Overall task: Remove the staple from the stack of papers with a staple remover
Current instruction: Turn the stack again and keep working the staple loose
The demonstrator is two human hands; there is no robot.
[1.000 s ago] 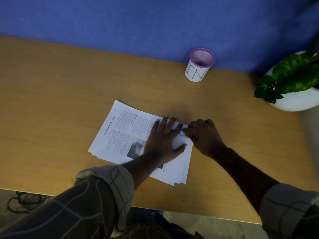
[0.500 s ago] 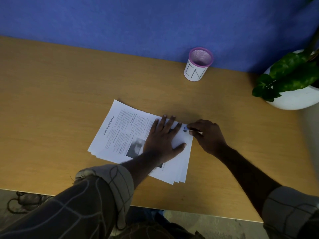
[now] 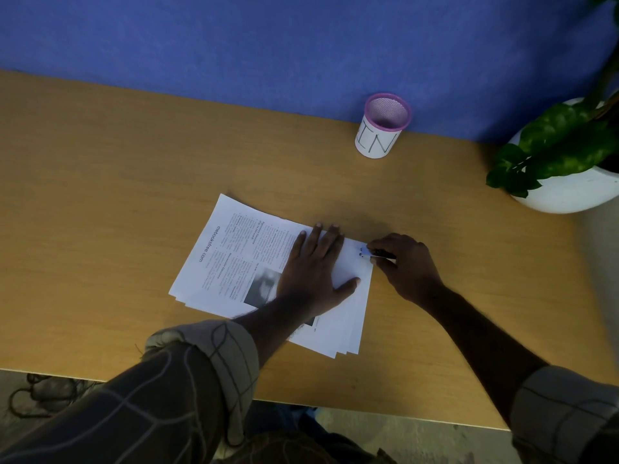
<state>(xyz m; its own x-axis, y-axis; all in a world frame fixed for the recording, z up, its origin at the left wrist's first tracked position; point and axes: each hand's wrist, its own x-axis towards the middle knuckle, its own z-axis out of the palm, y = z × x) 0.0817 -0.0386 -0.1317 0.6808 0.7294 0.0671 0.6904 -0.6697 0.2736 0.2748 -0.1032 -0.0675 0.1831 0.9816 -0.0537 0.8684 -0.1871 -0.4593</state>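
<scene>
Head camera looks down on a wooden desk (image 3: 100, 202) where a stack of papers (image 3: 234, 262) lies fanned, its printed top sheet facing up. Left hand (image 3: 315, 269) lies flat on the right part of that stack, fingers straight and spread, pressing it down. Right hand (image 3: 405, 266) sits at the stack's far right corner, fingers curled around a small blue staple remover (image 3: 366, 252) whose tip touches the paper there; the staple itself is too small to make out. Beyond the stack, against a blue partition (image 3: 268, 38), stands a pink-rimmed cup (image 3: 382, 128). Farther right of the stack sits a white pot with a leafy plant (image 3: 566, 145).
</scene>
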